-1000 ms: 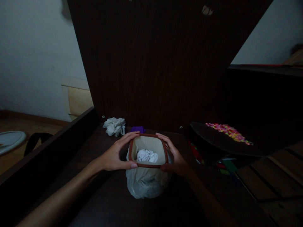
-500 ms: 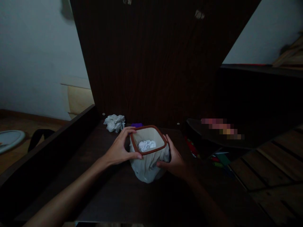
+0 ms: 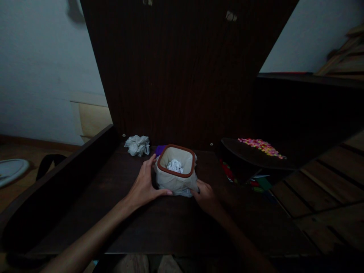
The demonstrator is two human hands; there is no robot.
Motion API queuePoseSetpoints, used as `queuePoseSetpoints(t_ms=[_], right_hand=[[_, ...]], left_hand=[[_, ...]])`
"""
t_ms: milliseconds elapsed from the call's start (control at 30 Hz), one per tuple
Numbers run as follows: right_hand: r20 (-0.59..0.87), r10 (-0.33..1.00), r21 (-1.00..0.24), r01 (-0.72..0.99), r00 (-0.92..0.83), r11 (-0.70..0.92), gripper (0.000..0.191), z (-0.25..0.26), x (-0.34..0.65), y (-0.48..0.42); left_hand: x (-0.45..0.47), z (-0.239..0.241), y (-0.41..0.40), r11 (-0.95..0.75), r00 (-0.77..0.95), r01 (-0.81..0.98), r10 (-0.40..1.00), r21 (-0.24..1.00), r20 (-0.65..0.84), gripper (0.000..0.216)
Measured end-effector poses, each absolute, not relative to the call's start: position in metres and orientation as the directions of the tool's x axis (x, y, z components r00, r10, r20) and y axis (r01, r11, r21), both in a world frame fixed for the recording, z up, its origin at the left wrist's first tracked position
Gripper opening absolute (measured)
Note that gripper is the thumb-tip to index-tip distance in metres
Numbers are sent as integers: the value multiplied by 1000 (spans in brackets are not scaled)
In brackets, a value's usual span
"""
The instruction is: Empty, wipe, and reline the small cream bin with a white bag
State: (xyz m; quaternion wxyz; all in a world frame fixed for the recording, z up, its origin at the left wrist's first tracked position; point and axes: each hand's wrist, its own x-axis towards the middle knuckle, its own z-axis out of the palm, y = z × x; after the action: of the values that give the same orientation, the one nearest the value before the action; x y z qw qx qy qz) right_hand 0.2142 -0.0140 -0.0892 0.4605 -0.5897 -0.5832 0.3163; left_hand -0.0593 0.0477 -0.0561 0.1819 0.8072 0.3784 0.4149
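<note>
Dim tabletop [image 3: 159,227] carries the bin [image 3: 173,181] near its back edge. Your left hand [image 3: 145,185] and right hand [image 3: 206,195] grip its bagged sides, fingers apparently curled around it, with crumpled paper [image 3: 174,165] inside.

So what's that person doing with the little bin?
A person has both hands on a small bin lined with a pale plastic bag. The left hand cups its side, and the right hand has its fingers down at the bag's lower edge. The bin stands upright on a dark table, with a crumpled white tissue inside. A second tissue wad lies behind it to the left.
</note>
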Motion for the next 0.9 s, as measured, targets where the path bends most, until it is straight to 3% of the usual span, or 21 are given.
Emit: queuePoseSetpoints(t_ms=[67,200,267,333,433,533,700,900], right_hand=[[150,979,-949,298,141,102,13,-87,216,-7],[117,960,-993,3,254,120,25,-84,215,1],[104,937,-976,-147,333,160,33,-82,211,4],[78,911,-939,-277,404,203,38,-77,205,6],[28,871,-871,-415,490,262,38,-67,191,10],[-12,825,-813,-486,565,321,38,-56,176,18],[-51,763,-767,-515,645,384,36,-42,165,38],[-78,779,-772,-532,623,348,32,-38,166,62]], left_hand=[[-64,-68,52,-618,446,512,785,596,430,134],[-70,-77,58,-552,535,520,805,652,254,69],[-69,-76,58,-529,528,453,808,718,262,43],[-67,-73,57,-497,469,369,829,785,304,32],[-60,-71,54,-406,317,206,888,890,332,27],[-49,-70,53,-246,172,-45,953,968,250,28],[-25,-65,65,-37,32,-481,998,876,59,48],[-2,-69,96,-90,62,-486,989,870,136,59]])
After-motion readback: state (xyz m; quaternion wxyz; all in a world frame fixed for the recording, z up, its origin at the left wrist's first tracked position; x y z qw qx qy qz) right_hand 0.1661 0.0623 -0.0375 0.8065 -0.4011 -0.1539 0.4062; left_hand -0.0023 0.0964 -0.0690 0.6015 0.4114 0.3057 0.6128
